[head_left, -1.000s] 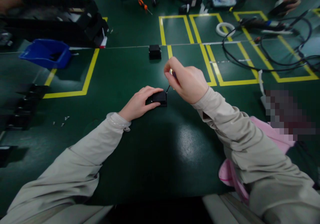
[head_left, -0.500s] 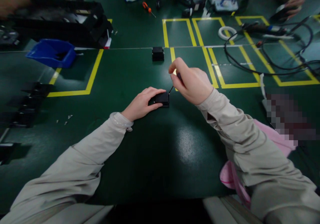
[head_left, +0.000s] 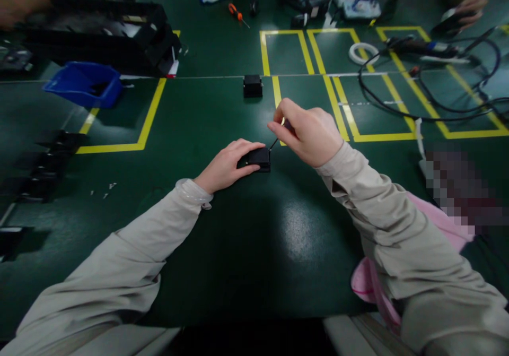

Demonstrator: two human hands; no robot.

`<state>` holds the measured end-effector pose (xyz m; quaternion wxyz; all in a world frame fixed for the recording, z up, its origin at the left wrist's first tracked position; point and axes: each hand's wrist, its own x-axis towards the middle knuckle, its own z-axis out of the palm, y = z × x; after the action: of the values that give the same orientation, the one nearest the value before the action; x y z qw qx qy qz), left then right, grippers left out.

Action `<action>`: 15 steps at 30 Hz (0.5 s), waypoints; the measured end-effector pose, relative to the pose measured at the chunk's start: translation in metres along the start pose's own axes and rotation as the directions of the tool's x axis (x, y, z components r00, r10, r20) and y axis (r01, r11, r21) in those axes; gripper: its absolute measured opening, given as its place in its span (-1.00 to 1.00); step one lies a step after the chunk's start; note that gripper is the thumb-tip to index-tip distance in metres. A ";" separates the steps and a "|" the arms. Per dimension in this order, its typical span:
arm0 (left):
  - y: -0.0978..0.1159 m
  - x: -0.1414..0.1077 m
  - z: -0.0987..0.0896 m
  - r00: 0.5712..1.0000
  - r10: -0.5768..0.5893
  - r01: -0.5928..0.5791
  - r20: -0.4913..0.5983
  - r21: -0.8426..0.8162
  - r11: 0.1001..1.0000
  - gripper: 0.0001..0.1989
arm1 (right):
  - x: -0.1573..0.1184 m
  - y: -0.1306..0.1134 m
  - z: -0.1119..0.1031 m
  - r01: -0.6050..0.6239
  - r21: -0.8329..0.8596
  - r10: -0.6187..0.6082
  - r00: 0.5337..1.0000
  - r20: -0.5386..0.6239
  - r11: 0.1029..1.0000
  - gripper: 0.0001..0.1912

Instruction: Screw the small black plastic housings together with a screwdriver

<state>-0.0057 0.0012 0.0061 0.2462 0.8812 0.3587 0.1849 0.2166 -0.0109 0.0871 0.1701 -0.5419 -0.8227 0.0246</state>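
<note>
Lying between the left hand's (head_left: 227,168) pinching fingers (head_left: 249,170), the black block (head_left: 259,156) touches them.

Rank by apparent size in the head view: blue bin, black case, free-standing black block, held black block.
1. Black case
2. Blue bin
Below these, unranked: free-standing black block and held black block; the held one is nearer the camera and partly covered by the left hand.

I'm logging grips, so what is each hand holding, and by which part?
The left hand grips a small black box by opposite sides; the right hand holds a screwdriver by its handle.
</note>
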 end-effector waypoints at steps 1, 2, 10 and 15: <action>0.000 0.000 0.000 1.000 0.001 -0.001 0.002 -0.001 1.000 -0.52 | 0.000 0.000 0.000 -0.001 -0.008 0.001 1.000 0.001 1.000 -0.66; 0.000 0.000 0.000 1.000 0.002 -0.002 0.004 0.000 1.000 -0.52 | 0.000 0.000 -0.001 -0.005 -0.012 0.005 1.000 0.002 1.000 -0.66; 0.000 0.000 0.000 1.000 -0.006 0.006 0.006 0.000 1.000 -0.52 | 0.000 0.000 -0.001 -0.002 0.007 0.002 1.000 0.010 1.000 -0.67; 0.000 0.000 0.000 1.000 0.000 0.000 0.003 0.000 1.000 -0.52 | -0.001 -0.001 -0.002 -0.005 -0.028 0.005 1.000 0.019 1.000 -0.66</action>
<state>-0.0059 0.0015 0.0061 0.2470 0.8814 0.3583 0.1837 0.2162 -0.0127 0.0886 0.1546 -0.5459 -0.8232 0.0188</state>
